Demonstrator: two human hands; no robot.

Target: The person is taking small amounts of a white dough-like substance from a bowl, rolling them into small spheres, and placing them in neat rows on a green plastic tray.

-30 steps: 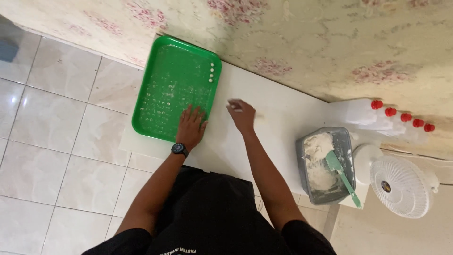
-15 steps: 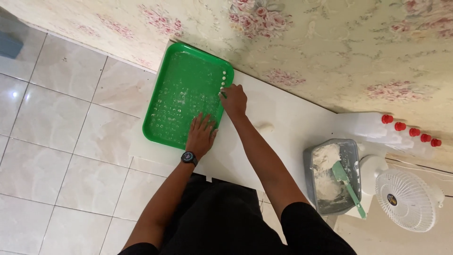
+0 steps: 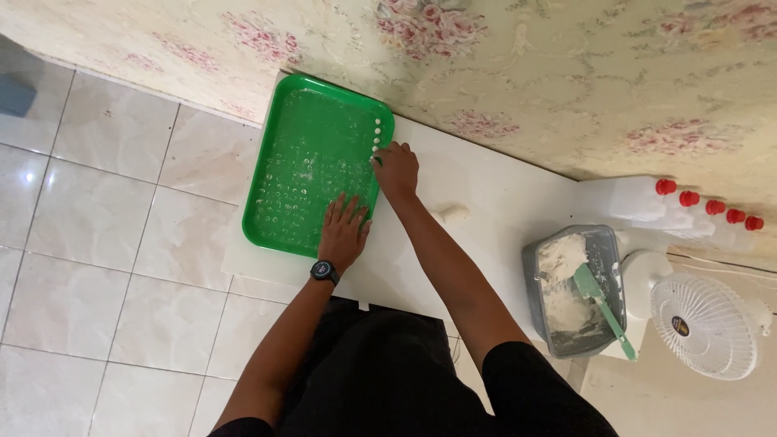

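White low table [image 3: 502,202] against floral wall, w/ one green tray [image 3: 312,174] on its left end, tray's far edge by the wall. One grey rectangular tub [image 3: 609,259] of white dough at right, one green spatula [image 3: 603,303] lying in it. One white fan [image 3: 704,324] just beside tub. Row of clear bottles along wall, 5 red caps [image 3: 708,206] counted. One dough lump [image 3: 451,214] on table, near right forearm. 4 small white balls [image 3: 376,135] in a column at tray's right rim.

Left hand [image 3: 344,231]: flat on tray's near right corner, fingers spread apart, black watch [image 3: 324,271] on wrist. Right hand [image 3: 396,168]: at tray's right rim by the balls, fingers curled together; whether pinching a ball, can't tell.
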